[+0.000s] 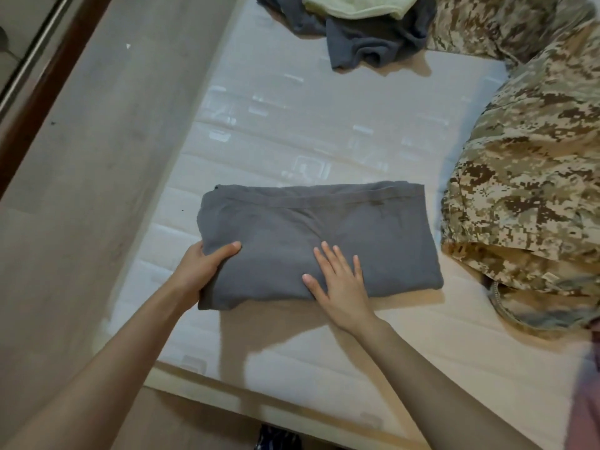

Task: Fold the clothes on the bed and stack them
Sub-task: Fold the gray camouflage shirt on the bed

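Observation:
A folded grey garment lies flat on the white mattress, near its front edge. My left hand grips the garment's left edge, thumb on top and fingers tucked underneath. Flat on the cloth near its front edge lies my right hand, fingers straight and spread, pressing down. At the far end of the bed sits a crumpled dark grey garment with a pale yellow-green cloth on top of it.
A camouflage-patterned blanket or garment is heaped along the right side of the mattress. Bare floor runs along the left of the bed, with a wardrobe edge at far left.

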Motion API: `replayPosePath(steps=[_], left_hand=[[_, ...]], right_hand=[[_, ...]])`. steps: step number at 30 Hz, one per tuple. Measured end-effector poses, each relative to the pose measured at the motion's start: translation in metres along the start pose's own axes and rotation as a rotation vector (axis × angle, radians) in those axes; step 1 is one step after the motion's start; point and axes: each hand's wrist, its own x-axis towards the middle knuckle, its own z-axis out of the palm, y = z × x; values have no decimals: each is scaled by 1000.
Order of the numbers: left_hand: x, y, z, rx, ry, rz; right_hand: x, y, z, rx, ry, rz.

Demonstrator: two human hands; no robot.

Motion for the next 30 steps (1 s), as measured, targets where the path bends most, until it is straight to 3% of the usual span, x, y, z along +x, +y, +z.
replayPosePath(steps=[4,7,10,12,14,17,19,21,23,24,28,30], left_hand=[[-29,-29,-53,128,156,58],[-48,-40,-84,188,308,79],[-69,-31,-72,294,339,200],[-84,-11,-51,352,364,279],[-98,13,-22,399,369,303],[-116,47,37,433,213,315],[-125,60,81,518,32,396],[-128,56,118,771,-155,516],[-126,35,136,878,-274,505],[-124,23,137,853,-260,509],[-104,-23,112,870,51,472],[-94,-43,99,940,38,424]], right_hand=[[-23,-41,21,16,-20,-24],[-22,-62,43,-130,-38,-65],[-19,-72,57,-232,-148,-51],[-15,-71,50,-162,-203,-42],[-12,-68,26,243,-294,30],[-10,-62,-40,1239,-363,259],[-6,-44,-79,1451,-296,258],[1,-25,-105,1302,-148,238],[9,-7,-111,989,-37,303],[12,2,-107,888,-9,353],[18,26,-73,708,1,441],[21,31,-61,638,29,476]])
